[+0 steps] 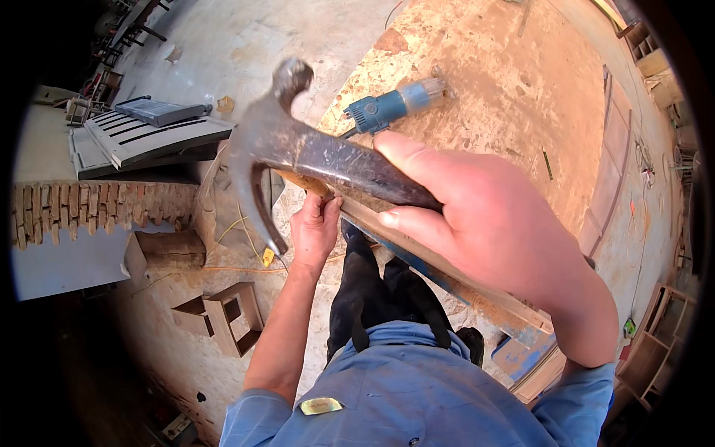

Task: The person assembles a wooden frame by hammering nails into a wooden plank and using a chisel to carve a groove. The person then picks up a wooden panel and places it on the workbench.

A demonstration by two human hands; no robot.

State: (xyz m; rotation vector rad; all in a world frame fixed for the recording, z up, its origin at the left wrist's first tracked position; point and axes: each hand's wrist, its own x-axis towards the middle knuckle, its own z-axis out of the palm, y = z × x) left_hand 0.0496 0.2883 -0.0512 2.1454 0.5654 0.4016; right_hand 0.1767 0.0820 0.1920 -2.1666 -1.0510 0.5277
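Note:
My right hand (pixel 491 216) is wrapped round the dark handle of a claw hammer (pixel 298 149). Raised close to the camera, the hammer has its curved claw pointing down and its round face up. Beyond it, at the near left corner of the wooden worktable (pixel 477 149), my left hand (pixel 316 231) is closed on a light brown wooden piece (pixel 305 181). The hammer head hides much of that piece. A blue power tool with a clear base (pixel 387 108), likely a trim router, lies on the tabletop past the hammer.
A thin dark stick (pixel 547 165) lies on the dusty tabletop. White slatted panels (pixel 141 138) are stacked at left above a row of wood strips (pixel 97 208). An open wooden box frame (pixel 227 316) stands on the floor. Wooden frames (pixel 655 346) are at far right.

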